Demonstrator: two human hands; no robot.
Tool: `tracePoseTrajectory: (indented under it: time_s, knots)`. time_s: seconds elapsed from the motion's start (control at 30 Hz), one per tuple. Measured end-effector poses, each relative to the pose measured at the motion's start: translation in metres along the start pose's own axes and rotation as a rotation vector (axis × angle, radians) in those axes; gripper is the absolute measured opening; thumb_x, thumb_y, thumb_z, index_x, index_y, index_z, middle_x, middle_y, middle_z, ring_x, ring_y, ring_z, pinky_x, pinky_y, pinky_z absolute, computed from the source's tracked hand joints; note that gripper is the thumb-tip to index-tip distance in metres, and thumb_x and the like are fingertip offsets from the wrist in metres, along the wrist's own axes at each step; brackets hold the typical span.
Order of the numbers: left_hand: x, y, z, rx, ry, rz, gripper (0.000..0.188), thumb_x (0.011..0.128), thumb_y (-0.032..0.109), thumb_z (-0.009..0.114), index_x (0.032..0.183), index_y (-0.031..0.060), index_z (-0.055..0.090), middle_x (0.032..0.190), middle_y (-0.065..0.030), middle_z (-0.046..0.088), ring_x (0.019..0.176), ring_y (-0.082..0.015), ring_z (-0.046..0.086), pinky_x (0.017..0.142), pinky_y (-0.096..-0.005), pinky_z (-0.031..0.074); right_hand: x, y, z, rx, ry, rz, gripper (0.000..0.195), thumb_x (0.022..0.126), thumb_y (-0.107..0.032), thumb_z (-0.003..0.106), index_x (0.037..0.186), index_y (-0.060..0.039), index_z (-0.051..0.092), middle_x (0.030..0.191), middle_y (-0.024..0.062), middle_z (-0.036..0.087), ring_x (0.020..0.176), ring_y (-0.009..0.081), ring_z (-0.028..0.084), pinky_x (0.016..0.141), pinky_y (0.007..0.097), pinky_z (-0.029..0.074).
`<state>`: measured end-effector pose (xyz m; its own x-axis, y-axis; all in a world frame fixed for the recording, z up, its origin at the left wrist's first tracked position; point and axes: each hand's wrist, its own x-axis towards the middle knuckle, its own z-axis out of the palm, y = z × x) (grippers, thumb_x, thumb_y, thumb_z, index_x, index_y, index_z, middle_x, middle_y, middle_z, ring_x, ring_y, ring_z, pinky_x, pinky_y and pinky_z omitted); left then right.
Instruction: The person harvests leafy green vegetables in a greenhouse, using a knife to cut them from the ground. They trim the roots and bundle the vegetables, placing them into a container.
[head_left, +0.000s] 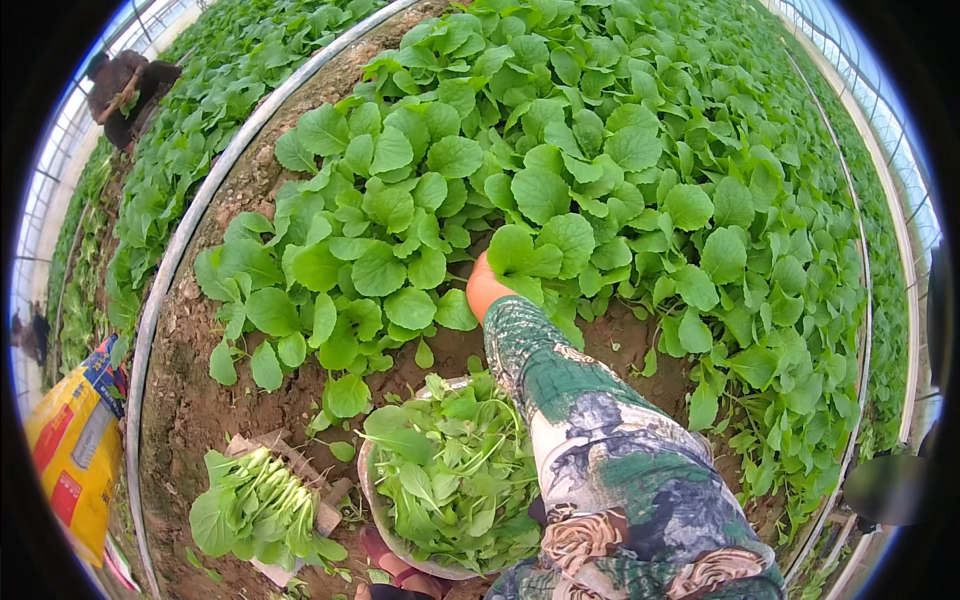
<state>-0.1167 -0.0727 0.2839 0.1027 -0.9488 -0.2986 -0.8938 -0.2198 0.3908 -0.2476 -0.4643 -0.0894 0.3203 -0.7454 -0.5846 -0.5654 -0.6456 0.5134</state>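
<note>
My right hand (484, 289) reaches in among leafy green plants (536, 251) at the near edge of the bed. Leaves hide its fingers, so whether they grip a stem cannot be told. A patterned sleeve covers that forearm. Below the hand, a round basin (367, 480) holds a heap of loose picked leaves (450, 465). To the basin's left, a bunch of picked greens (259, 502) lies on pieces of cardboard (326, 517), pale stems lined up at one end. My left hand is out of view.
A pale pipe (176, 247) curves along the left side of the bed. Beyond it lies a yellow printed sack (82, 450). Another person (127, 97) crouches among plants at the far left. Part of a foot (405, 574) shows beside the basin.
</note>
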Motion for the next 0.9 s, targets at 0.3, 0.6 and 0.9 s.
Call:
tracePoseTrajectory:
  time_s: [0.3, 0.6, 0.9]
  knots:
    - [0.0, 0.0, 0.0, 0.007, -0.018, 0.011, 0.061, 0.08, 0.019, 0.07, 0.135, 0.0043, 0.049, 0.106, -0.02, 0.062, 0.093, -0.039, 0.058, 0.083, -0.0457, 0.046, -0.034, -0.039, -0.01, 0.096, 0.006, -0.139, 0.046, 0.083, -0.035, 0.062, 0.124, -0.0172, 0.059, 0.122, 0.0025, 0.059, 0.115, 0.0279, 0.052, 0.093, 0.0565, 0.04]
    - [0.006, 0.013, 0.002, 0.015, -0.025, 0.076, 0.062, 0.08, 0.019, 0.07, 0.136, 0.0044, 0.048, 0.105, -0.0199, 0.062, 0.092, -0.0388, 0.058, 0.082, -0.0457, 0.046, -0.025, -0.074, -0.05, 0.093, 0.316, -0.301, 0.042, 0.081, -0.034, 0.065, 0.119, -0.0171, 0.065, 0.116, 0.0028, 0.065, 0.109, 0.0286, 0.058, 0.088, 0.0583, 0.044]
    - [-0.009, 0.017, 0.004, 0.04, -0.009, 0.048, 0.063, 0.08, 0.02, 0.07, 0.137, 0.0045, 0.047, 0.104, -0.0197, 0.062, 0.091, -0.0386, 0.058, 0.081, -0.0458, 0.046, -0.081, -0.003, -0.066, -0.34, -0.061, -0.352, 0.047, 0.068, -0.028, 0.079, 0.113, -0.0158, 0.07, 0.119, 0.0033, 0.065, 0.107, 0.0299, 0.062, 0.083, 0.0593, 0.051]
